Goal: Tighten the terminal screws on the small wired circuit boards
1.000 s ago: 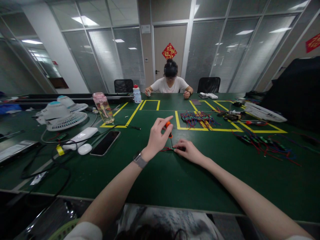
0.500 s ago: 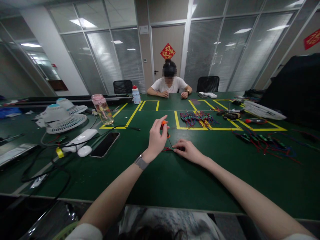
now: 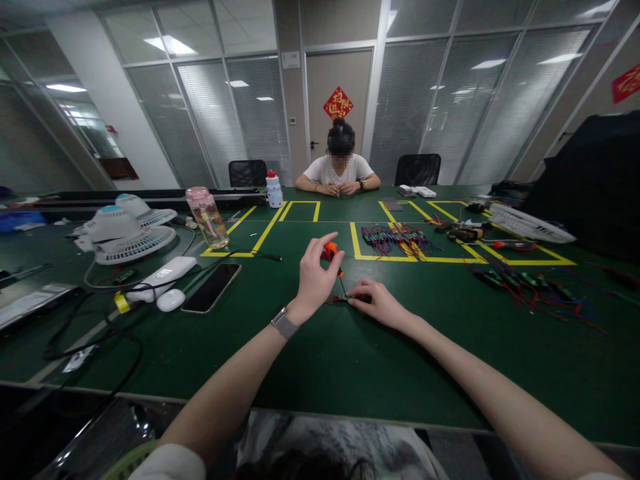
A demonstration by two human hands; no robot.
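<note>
My left hand (image 3: 316, 270) grips the orange handle of a screwdriver (image 3: 331, 251), held nearly upright with its thin shaft pointing down. The shaft's tip meets a small green circuit board (image 3: 342, 298) on the table, which has red wires coming out of its left side. My right hand (image 3: 374, 300) rests low on the table and pinches the right end of that board. Its fingers cover part of the board, so that end is hidden.
Wired circuit boards (image 3: 400, 239) lie in a pile inside yellow tape, more boards (image 3: 530, 283) at right. A phone (image 3: 212, 287), white case (image 3: 171, 300), bottle (image 3: 207, 219) and white fans (image 3: 117, 233) stand left. Across the green table (image 3: 310, 367) sits another person (image 3: 341, 167).
The screwdriver handle has turned and tilts a little differently in my left hand. My right hand stays on the board. Opposite, the person's hands have come together.
</note>
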